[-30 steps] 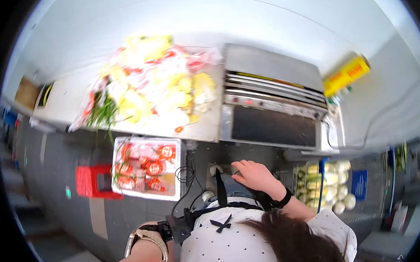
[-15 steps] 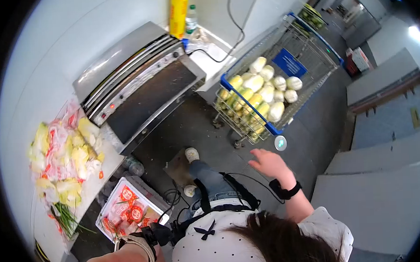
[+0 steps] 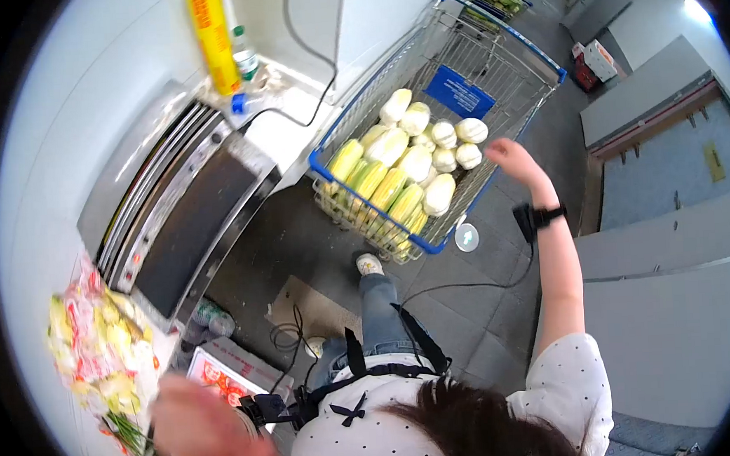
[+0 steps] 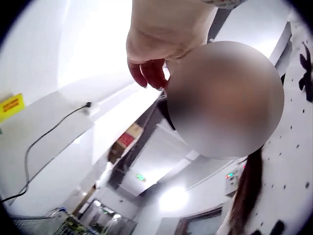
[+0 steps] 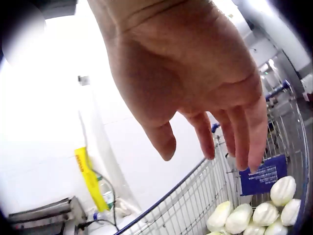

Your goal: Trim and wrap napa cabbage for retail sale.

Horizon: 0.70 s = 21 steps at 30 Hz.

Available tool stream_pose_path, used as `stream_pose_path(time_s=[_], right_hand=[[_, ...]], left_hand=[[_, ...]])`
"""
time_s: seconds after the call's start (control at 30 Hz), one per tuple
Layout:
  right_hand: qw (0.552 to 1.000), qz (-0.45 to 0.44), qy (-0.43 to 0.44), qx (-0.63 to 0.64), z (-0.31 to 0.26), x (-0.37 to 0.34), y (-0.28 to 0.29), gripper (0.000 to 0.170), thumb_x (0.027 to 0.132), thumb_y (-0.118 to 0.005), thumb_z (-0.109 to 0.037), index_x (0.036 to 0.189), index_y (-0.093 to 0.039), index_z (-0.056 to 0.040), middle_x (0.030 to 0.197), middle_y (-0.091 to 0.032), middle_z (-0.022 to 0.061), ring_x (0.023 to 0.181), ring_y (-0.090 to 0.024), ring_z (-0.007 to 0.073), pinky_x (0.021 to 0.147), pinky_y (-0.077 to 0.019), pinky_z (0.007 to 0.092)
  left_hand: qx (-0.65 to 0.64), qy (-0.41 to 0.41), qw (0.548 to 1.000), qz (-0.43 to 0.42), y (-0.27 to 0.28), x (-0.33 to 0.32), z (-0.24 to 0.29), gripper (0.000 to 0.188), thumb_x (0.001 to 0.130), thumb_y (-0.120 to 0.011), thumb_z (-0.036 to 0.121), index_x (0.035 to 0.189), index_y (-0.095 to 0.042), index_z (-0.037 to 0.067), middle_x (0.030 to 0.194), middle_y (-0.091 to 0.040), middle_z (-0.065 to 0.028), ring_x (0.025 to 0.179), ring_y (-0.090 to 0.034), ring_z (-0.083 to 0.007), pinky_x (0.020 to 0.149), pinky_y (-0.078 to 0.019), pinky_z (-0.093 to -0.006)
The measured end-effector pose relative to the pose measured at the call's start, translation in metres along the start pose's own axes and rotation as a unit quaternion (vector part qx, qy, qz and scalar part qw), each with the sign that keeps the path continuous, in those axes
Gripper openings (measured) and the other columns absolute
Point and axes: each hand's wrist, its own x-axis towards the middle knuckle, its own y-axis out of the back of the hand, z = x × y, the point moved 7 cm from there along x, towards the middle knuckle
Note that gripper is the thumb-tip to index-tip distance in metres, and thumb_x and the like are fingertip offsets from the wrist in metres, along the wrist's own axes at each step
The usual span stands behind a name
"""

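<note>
My right hand (image 3: 517, 159) reaches out beside the shopping cart's blue rim, holding nothing. In the right wrist view its fingers (image 5: 239, 137) hang loosely over the cart. Napa cabbages (image 3: 415, 161) fill the near end of the wire shopping cart (image 3: 502, 80), pale ones on top and greener ones toward the near end. My left hand (image 3: 202, 426) is raised close to the head camera and blurred. In the left wrist view its fingers (image 4: 151, 73) are loosely bent beside the blurred-out patch, with nothing seen in them.
A wrapping machine (image 3: 174, 213) stands left, with a yellow box (image 3: 213, 42) and bottle (image 3: 244, 53) behind it. Cabbage leaves and plastic (image 3: 94, 341) lie on the counter. A foam box (image 3: 224, 376) sits below. A cable (image 3: 467, 285) trails from the right wrist strap.
The view has swung right toward the cart, which is now nearer. My right arm has stretched forward to the cart's side. My left hand has risen toward the head camera.
</note>
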Motion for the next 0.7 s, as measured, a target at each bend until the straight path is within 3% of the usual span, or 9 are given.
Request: stream_pose_path(time_s=[0.03,0.07,0.13,0.2,0.3,0.33,0.4,0.5,0.7], right_hand=[[0.988,-0.04,-0.131,0.077,-0.002,0.021,0.009,0.048,0.082,-0.059,-0.037,0.113,-0.052,-0.0012,0.105,-0.059,0.0103,0.096,-0.056,0.0211,0.077,-0.0475,0.0343],[0.971,-0.059,-0.17,0.157,0.025,0.063,0.008,0.055,0.083,-0.057,-0.042,0.12,-0.047,-0.0015,0.111,-0.054,0.0109,0.1,-0.054,0.0238,0.076,-0.048,0.0362],[0.947,-0.029,-0.212,0.24,0.06,0.135,0.008,0.059,0.08,-0.061,-0.042,0.121,-0.046,-0.0017,0.114,-0.052,0.0123,0.1,-0.053,0.0256,0.08,-0.0475,0.0386],[0.946,0.053,-0.24,0.211,0.121,0.207,-0.002,0.071,0.073,-0.068,-0.045,0.122,-0.043,0.0008,0.117,-0.051,0.0163,0.105,-0.052,0.0292,0.085,-0.046,0.0393],[0.955,0.095,-0.28,-0.015,0.201,0.261,-0.034,0.099,0.055,-0.078,-0.05,0.124,-0.035,0.007,0.121,-0.046,0.0274,0.115,-0.044,0.0413,0.092,-0.042,0.0421],[0.948,0.061,-0.31,-0.045,0.222,0.267,-0.051,0.112,0.05,-0.081,-0.05,0.132,-0.025,0.0007,0.127,-0.039,0.0296,0.12,-0.038,0.0421,0.093,-0.0407,0.0468],[0.927,0.009,-0.339,-0.159,0.245,0.262,-0.078,0.113,0.051,-0.083,-0.041,0.139,-0.016,-0.0175,0.14,-0.022,0.0217,0.127,-0.03,0.0358,0.093,-0.038,0.0548],[0.921,-0.009,-0.247,-0.302,0.258,0.259,-0.101,0.117,0.052,-0.083,-0.038,0.141,-0.009,-0.0252,0.144,-0.017,0.0146,0.131,-0.021,0.0355,0.09,-0.037,0.063],[0.927,0.009,-0.234,-0.294,0.272,0.272,-0.122,0.115,0.055,-0.083,-0.033,0.141,-0.007,-0.029,0.146,-0.013,0.01,0.134,-0.011,0.0344,0.09,-0.037,0.0649]], left_hand=[[0.046,0.068,0.994,-0.067,-0.026,0.004,-0.023,0.007,0.078,-0.054,0.004,0.073,-0.05,0.002,0.079,-0.047,-0.0059,0.077,-0.047,-0.0202,0.073,-0.0399,-0.0365],[0.072,0.055,0.989,-0.114,-0.068,0.022,-0.04,0.006,0.076,-0.054,-0.003,0.073,-0.051,0.0,0.08,-0.051,-0.0073,0.075,-0.049,-0.0193,0.07,-0.0416,-0.0331],[0.155,0.201,0.966,-0.053,-0.1,0.01,-0.103,0.013,0.064,-0.06,-0.011,0.072,-0.058,-0.001,0.072,-0.057,-0.0109,0.067,-0.054,-0.0213,0.062,-0.042,-0.0273],[0.166,0.252,0.95,-0.076,-0.137,-0.001,-0.154,0.017,0.063,-0.062,-0.015,0.075,-0.06,-0.002,0.076,-0.06,-0.0112,0.071,-0.057,-0.0199,0.065,-0.0442,-0.0263],[0.191,0.351,0.913,-0.081,-0.182,-0.02,-0.22,0.015,0.068,-0.061,-0.013,0.08,-0.06,-0.004,0.082,-0.061,-0.0096,0.079,-0.057,-0.0164,0.072,-0.0451,-0.0259],[0.204,0.396,0.894,-0.054,-0.198,-0.022,-0.235,0.015,0.066,-0.063,-0.013,0.077,-0.06,-0.004,0.079,-0.061,-0.0096,0.076,-0.058,-0.0172,0.071,-0.0449,-0.0266],[0.192,0.457,0.867,-0.053,-0.225,-0.024,-0.262,0.013,0.069,-0.062,-0.012,0.079,-0.061,-0.005,0.082,-0.062,-0.0088,0.079,-0.057,-0.0161,0.075,-0.0445,-0.0264],[0.162,0.513,0.84,-0.067,-0.259,-0.032,-0.291,0.013,0.072,-0.062,-0.011,0.084,-0.061,-0.005,0.085,-0.062,-0.0088,0.083,-0.057,-0.0158,0.079,-0.044,-0.0265],[0.16,0.522,0.831,-0.108,-0.311,-0.023,-0.322,0.011,0.076,-0.057,-0.009,0.087,-0.06,-0.005,0.089,-0.059,-0.0095,0.083,-0.056,-0.0158,0.079,-0.0437,-0.0256]])
